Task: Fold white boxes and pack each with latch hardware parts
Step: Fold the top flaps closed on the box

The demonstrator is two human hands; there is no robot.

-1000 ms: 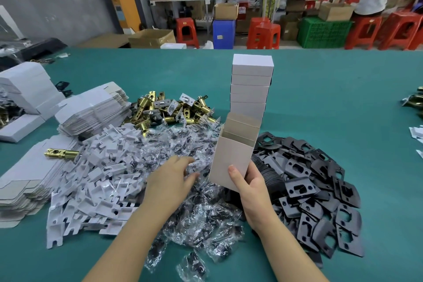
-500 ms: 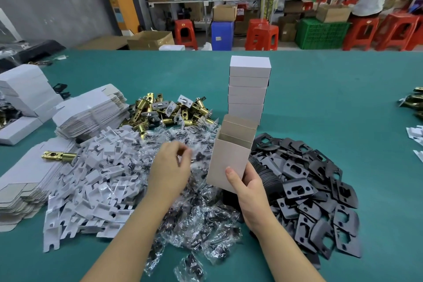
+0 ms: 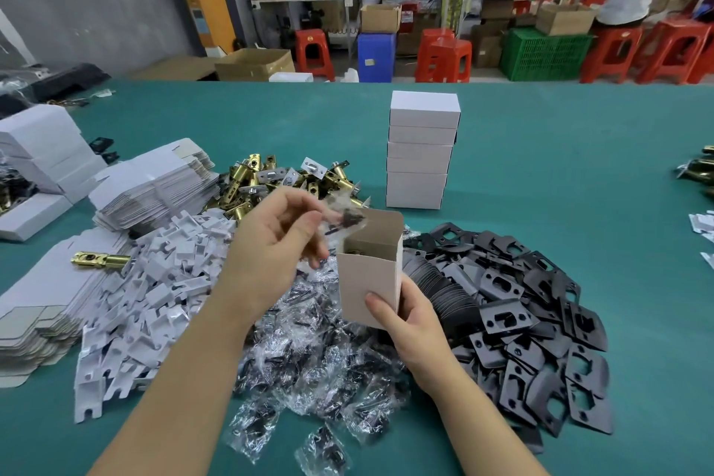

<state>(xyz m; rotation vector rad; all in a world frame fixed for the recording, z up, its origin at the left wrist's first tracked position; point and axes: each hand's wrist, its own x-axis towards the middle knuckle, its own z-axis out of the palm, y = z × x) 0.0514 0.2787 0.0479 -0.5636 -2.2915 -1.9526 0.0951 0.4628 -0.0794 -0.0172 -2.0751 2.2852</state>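
My right hand (image 3: 409, 325) grips an open white box (image 3: 369, 274) from below, holding it upright over the heap of clear screw bags (image 3: 309, 352). Something brass shows inside the box. My left hand (image 3: 278, 243) pinches one small screw bag (image 3: 345, 218) just above the box's open top. Black strike plates (image 3: 533, 328) lie heaped to the right. White plastic inserts (image 3: 143, 294) lie heaped to the left, and brass latches (image 3: 270, 182) are piled behind them. A stack of closed white boxes (image 3: 421, 151) stands behind the open box.
Flat unfolded box blanks (image 3: 154, 185) are stacked at the left, with more at the table's left edge (image 3: 34, 305). A lone brass latch (image 3: 100, 260) lies on them. The green table (image 3: 579, 166) stretches to the right. Stools, crates and a seated person are beyond it.
My left hand lifted from the heap of screw bags with one bag pinched and moved right to the box's opening. My right hand tipped the box more upright.
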